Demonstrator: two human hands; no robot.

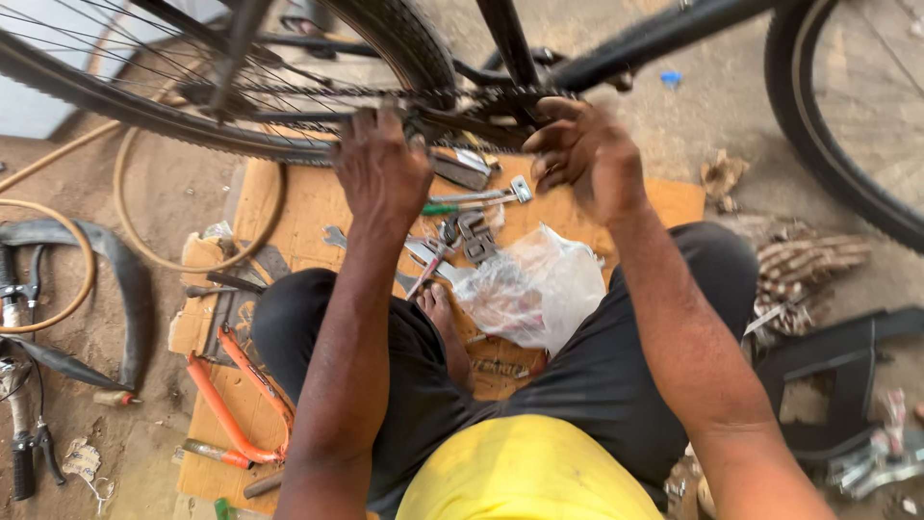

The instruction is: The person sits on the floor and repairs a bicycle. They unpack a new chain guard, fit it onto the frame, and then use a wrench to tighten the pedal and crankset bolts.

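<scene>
a view from above of a person seated on the floor, knees apart, working on a black bicycle that stands just in front of them. the left hand [382, 166] reaches up to the chain [318, 91], fingers curled over it, pressed together on the links just behind the crank [496, 108]. the right hand [587, 154] is at the crank itself, fingers bent and partly spread around the metal there; what exactly it pinches is hidden by the fingers. the chain runs left to right across the top of the view, from the rear wheel [144, 101] toward the crank, so its long axis lies crosswise to both forearms, and the crank sits between the two hands, nearer the right one. below the hands a sheet of cardboard [308, 207] lies on the floor, with spanners [481, 195] near its far edge, a clear plastic bag [534, 284] toward its right side, and an orange hacksaw [236, 395] at its left edge.
</scene>
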